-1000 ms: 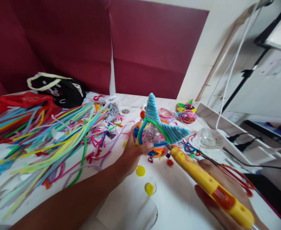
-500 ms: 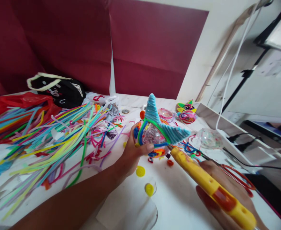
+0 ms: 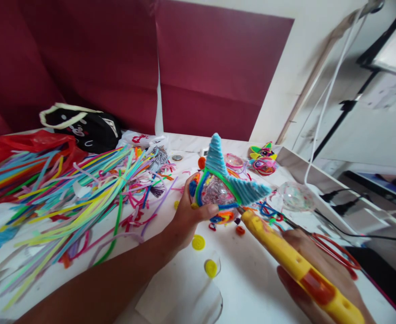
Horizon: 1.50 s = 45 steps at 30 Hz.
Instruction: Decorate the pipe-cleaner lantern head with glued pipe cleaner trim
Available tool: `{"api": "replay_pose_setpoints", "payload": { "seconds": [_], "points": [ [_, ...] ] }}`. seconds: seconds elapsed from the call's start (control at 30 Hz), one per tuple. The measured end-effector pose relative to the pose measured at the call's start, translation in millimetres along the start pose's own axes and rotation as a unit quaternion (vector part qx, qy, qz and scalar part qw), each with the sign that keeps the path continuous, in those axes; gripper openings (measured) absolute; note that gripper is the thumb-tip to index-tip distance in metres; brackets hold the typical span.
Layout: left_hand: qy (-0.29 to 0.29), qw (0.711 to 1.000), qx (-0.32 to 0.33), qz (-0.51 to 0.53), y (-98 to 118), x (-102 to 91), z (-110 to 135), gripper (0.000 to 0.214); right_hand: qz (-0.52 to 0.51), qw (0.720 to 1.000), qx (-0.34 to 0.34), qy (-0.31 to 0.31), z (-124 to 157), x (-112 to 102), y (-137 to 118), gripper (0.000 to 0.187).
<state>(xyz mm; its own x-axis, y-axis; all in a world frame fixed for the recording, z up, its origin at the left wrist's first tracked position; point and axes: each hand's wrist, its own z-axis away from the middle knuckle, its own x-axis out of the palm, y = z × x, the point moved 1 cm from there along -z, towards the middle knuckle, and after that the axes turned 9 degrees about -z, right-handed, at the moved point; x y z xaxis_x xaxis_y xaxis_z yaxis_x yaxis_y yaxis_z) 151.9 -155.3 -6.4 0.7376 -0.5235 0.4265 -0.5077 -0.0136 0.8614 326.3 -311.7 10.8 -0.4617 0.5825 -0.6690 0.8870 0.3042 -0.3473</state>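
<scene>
My left hand (image 3: 187, 218) grips a clear ball ornament (image 3: 216, 191) wrapped with pipe cleaners, its thumb across the lower front. Green and blue strips frame the ball's window, and two light-blue ridged points (image 3: 214, 155) stick out, one upward and one to the right. In my right hand (image 3: 314, 265) is a yellow hot glue gun (image 3: 282, 249) with an orange trigger. Its nozzle meets the ball's lower right edge, by the blue strip; whether it touches I cannot tell. Two yellow discs (image 3: 198, 242) lie below the ball.
Many loose pipe cleaners (image 3: 106, 193) spread over the left side, by a red plastic bag (image 3: 32, 146) and a black bag (image 3: 83, 128). To the right lie scissors (image 3: 335, 249), a clear half shell (image 3: 297, 195) and cables. A small colourful figure (image 3: 263, 157) stands behind.
Hardly anything differs. The ball and the glue gun's tip sit very slightly lower and to the right in the view, with both hands keeping their hold.
</scene>
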Motion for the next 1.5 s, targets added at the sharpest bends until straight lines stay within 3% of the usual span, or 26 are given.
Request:
{"api": "replay_pose_setpoints", "payload": {
  "seconds": [0.17,0.23,0.4,0.5,0.77,0.9,1.0,1.5],
  "points": [
    [0.007,1.0,-0.001,-0.001,-3,-1.7,-2,0.099,0.012,1.0,0.0,0.015,-24,27,-1,0.044],
    [0.005,1.0,-0.001,-0.002,-4,-2.2,-2,0.099,0.014,1.0,-0.001,0.018,-29,32,-1,0.042],
    [0.004,1.0,0.0,-0.001,-4,-3.0,-3,0.101,-0.007,1.0,-0.008,0.015,-11,15,3,0.02],
    [0.005,1.0,-0.002,0.001,-3,-2.1,-2,0.102,-0.027,0.999,-0.016,0.003,3,2,6,0.017],
    [0.005,1.0,-0.021,0.009,-1,0.9,1,0.081,-0.052,0.997,-0.046,0.015,16,9,11,0.023],
    [-0.009,0.999,-0.052,0.013,2,1.5,1,0.075,-0.039,0.995,-0.073,-0.051,25,5,20,0.039],
    [-0.013,0.997,-0.072,0.023,3,2.2,2,0.071,-0.01,0.992,-0.094,-0.084,29,0,26,0.04],
    [-0.041,0.99,-0.109,0.084,-3,2.4,1,0.073,0.04,0.981,-0.186,-0.021,20,-2,20,0.04]
  ]
}}
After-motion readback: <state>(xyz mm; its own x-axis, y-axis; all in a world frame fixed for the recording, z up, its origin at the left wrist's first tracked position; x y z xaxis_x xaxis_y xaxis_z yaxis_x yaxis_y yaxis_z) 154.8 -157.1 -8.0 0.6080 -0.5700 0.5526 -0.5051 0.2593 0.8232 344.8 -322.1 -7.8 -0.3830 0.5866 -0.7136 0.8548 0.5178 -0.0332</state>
